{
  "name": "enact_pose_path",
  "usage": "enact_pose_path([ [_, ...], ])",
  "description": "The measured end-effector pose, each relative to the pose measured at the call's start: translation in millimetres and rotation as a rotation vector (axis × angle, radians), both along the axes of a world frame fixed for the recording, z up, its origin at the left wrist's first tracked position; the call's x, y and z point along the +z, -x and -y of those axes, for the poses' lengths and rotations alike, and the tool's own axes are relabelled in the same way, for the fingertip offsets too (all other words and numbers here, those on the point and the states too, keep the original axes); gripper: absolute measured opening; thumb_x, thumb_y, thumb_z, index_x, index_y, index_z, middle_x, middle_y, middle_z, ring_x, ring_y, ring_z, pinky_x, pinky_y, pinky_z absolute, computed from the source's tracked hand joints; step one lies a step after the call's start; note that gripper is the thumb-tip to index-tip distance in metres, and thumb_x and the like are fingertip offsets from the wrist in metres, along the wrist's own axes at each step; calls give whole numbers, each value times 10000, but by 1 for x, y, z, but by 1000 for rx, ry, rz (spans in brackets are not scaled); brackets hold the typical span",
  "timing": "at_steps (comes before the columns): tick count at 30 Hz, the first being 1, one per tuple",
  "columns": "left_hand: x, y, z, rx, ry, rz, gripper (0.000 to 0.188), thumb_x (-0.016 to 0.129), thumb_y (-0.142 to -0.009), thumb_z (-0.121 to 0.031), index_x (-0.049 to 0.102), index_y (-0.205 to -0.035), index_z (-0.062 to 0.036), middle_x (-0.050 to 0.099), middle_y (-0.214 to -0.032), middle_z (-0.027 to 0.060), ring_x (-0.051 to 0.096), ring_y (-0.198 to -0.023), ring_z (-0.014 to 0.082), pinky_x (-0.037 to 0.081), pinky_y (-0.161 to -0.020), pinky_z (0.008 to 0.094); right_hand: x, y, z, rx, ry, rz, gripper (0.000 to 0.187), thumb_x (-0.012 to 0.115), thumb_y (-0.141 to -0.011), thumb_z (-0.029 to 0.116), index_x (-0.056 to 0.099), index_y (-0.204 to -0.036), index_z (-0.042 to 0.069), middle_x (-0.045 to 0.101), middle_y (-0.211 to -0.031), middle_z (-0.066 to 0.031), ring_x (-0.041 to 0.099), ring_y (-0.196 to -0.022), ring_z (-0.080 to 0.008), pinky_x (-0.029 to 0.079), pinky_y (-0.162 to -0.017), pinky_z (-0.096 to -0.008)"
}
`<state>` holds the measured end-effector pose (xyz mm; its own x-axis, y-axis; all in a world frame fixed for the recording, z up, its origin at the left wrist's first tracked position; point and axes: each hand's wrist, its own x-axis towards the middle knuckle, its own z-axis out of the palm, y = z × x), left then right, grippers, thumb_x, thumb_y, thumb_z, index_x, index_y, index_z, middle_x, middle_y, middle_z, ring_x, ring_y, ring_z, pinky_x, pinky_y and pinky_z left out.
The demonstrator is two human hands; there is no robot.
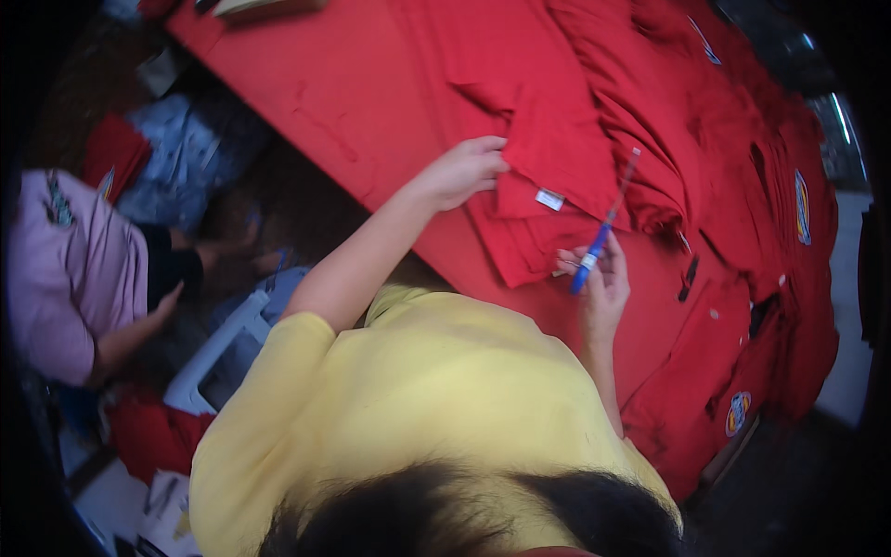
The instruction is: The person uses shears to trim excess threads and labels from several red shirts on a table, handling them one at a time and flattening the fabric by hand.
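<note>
My left hand [464,174] is closed, its fingertips pinching the edge of a red shirt [557,130] on the table. A small white label [549,200] shows on the cloth to the right of those fingers. My right hand [606,278], below the label, is closed round a blue-handled tool with a long thin shaft [594,252]. The shaft points up and to the right over the red cloth; its exact kind is unclear. At the lower edge of the shirt, the right fingers are close to the fabric, and I cannot tell whether they touch it.
More red shirts with colourful printed patches [803,209] are heaped along the right of the red table [325,93]. A small dark object [689,278] lies right of my right hand. On the left a person in a pink shirt [79,278] sits near a pale plastic stool [223,348] and bagged goods [176,153].
</note>
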<state>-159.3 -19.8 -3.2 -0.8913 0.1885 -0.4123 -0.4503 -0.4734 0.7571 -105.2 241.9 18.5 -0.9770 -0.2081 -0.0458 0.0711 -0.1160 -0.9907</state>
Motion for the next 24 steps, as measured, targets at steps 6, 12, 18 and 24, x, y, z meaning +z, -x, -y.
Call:
enact_pose_path([
  [6, 5, 4, 0, -16, -27, 46, 141, 559, -921, -138, 562, -1040, -62, 628, -1035, 44, 622, -927, 159, 476, -843, 305, 3, -23, 2, 90, -33, 213, 518, 507, -915, 52, 310, -1379, -68, 530, -1014, -137, 657, -845, -243, 566, -731, -345],
  [12, 33, -3, -18, 3, -177, 114, 177, 568, -907, -115, 599, -1057, -27, 638, -1029, 66, 606, -928, 144, 484, -838, 300, 6, -42, 12, 137, -474, -74, 593, 690, -818, 163, 446, -1320, -39, 591, -882, -132, 614, -752, -178, 495, -674, -280],
  [18, 45, -9, -28, 31, -168, 46, 228, 533, -905, -57, 587, -1122, -16, 634, -1049, 50, 598, -963, 131, 496, -784, 288, 22, -47, 10, 78, -614, -193, 597, 691, -814, 149, 439, -1324, -33, 567, -825, -121, 581, -674, -189, 472, -579, -276],
  [24, 53, -19, -35, 70, -135, 11, 264, 541, -888, -20, 583, -1149, -25, 621, -1092, 62, 588, -981, 139, 494, -782, 306, 27, -49, 13, 74, -602, -296, 599, 684, -816, 125, 430, -1340, -15, 564, -830, -123, 579, -671, -188, 473, -581, -276],
])
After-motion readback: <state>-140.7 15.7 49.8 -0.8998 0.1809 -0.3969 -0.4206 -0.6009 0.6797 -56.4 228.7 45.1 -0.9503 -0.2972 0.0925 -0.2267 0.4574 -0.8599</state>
